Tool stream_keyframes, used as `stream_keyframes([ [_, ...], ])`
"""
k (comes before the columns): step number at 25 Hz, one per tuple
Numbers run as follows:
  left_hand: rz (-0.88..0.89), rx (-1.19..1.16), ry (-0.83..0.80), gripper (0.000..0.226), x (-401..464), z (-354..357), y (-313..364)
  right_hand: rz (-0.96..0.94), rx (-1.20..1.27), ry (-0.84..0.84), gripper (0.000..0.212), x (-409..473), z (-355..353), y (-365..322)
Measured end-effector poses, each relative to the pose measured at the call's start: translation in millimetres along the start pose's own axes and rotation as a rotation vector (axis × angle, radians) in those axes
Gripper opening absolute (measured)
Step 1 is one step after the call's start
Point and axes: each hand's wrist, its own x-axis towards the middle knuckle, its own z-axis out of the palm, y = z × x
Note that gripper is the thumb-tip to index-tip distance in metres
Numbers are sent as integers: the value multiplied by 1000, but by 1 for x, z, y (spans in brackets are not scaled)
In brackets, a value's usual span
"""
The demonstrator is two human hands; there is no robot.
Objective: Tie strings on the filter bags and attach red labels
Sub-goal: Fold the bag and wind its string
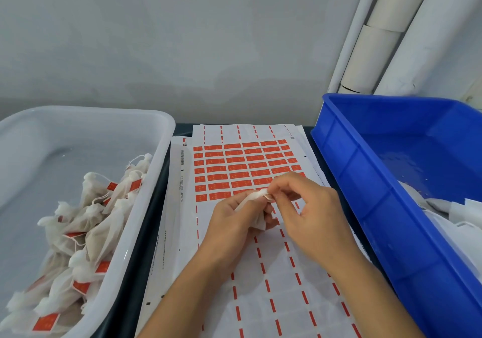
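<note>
I see both hands' fingers [271,194] pinching the filter bag [257,207]; its thin string could slip loose untied.

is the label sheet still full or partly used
Partly used: the label sheet keeps red labels only in its far rows; nearer rows are bare.

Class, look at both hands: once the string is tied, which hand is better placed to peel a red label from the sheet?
Probably the right hand: only its fingertips pinch the filter bag, directly over the remaining red labels. The left hand grips the bag's body and should keep holding it.
</note>
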Motion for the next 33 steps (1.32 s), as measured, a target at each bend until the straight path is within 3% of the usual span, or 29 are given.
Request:
stream_keyframes([
  [5,10,25,15,34,1,-1,-1,-74,-106,-57,26,-8,-2,0],
  [12,-21,48,55,34,2,0,-4,-57,-189,-71,21,-7,-2,0],
  [16,-10,58,56,35,2,0,-3,-95,-260,-31,32,-8,-3,-2],
  [24,-40,200,58,35,3,-1,-7,-198,-493,-59,21,-8,-1,-4],
  [28,-36,230,46,37,3,0,-7,-248,-486,-38,22,-6,0,-6],
  [33,-16,196,25,40,4,-3,-9,-251,-405,-131,19,-3,1,-9],
])
